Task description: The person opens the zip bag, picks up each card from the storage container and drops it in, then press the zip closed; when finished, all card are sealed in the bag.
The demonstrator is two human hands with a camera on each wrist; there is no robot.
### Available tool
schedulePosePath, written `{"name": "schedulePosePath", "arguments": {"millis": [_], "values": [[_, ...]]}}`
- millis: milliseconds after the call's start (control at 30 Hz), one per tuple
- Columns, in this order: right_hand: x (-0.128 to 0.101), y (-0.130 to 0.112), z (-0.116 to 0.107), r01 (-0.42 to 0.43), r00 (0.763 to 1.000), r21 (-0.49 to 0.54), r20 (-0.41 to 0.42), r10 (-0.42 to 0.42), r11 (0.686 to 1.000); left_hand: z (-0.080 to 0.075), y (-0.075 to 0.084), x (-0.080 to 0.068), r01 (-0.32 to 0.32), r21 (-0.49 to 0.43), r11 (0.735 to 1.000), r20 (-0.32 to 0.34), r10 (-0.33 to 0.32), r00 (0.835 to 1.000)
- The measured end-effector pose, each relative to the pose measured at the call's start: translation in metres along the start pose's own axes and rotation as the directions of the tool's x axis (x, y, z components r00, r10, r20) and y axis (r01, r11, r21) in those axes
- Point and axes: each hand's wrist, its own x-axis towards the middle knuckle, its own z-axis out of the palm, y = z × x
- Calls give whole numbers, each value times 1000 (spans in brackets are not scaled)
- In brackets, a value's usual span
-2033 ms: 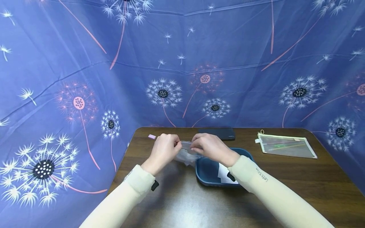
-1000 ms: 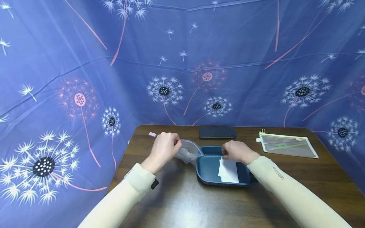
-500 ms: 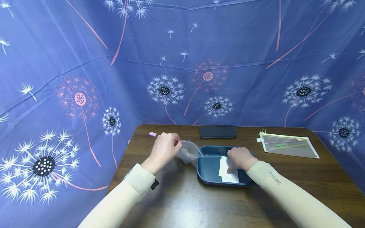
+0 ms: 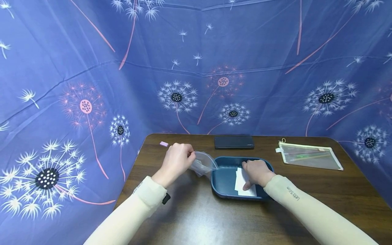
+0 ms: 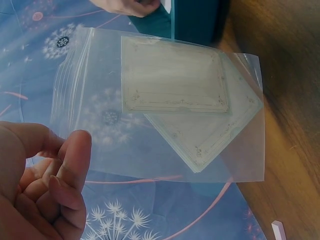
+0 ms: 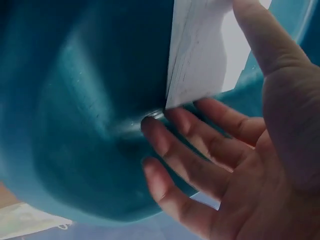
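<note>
My left hand (image 4: pixel 177 159) pinches the zip edge of a clear plastic zip bag (image 5: pixel 107 150) between thumb and forefinger. Inside the bag lie cream cards (image 5: pixel 175 75) with ornate printed borders, some turned at an angle. My right hand (image 4: pixel 258 172) is down in a blue tray (image 4: pixel 222 194), over a stack of white paper cards (image 4: pixel 240 180). Its thumb lies over the stack in the head view. In the right wrist view the spread fingers reach the lower edge of the white cards (image 6: pixel 205 55), fingertips right at that edge.
Behind the tray lies a dark flat case (image 4: pixel 234 142). A mesh zip pouch (image 4: pixel 310 156) with pens inside is at the right. At the back left sits a small pink block (image 4: pixel 164 144). Patterned blue cloth (image 4: pixel 196 85) hangs around the brown table (image 4: pixel 196 217).
My right hand has left the bag's opening and moved right, down into the tray onto the white cards, its thumb spreading over them. My left hand keeps its hold on the bag.
</note>
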Motion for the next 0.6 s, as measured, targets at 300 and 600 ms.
{"name": "schedulePosePath", "arguments": {"millis": [300, 600], "values": [[0, 0, -6, -35, 999, 3, -36, 35, 999, -2, 0, 0, 1, 4, 1000, 0, -1, 1000], [-8, 12, -25, 19, 988, 124, -152, 0, 992, -3, 2, 1, 1, 3, 1000, 3, -1, 1000]]}}
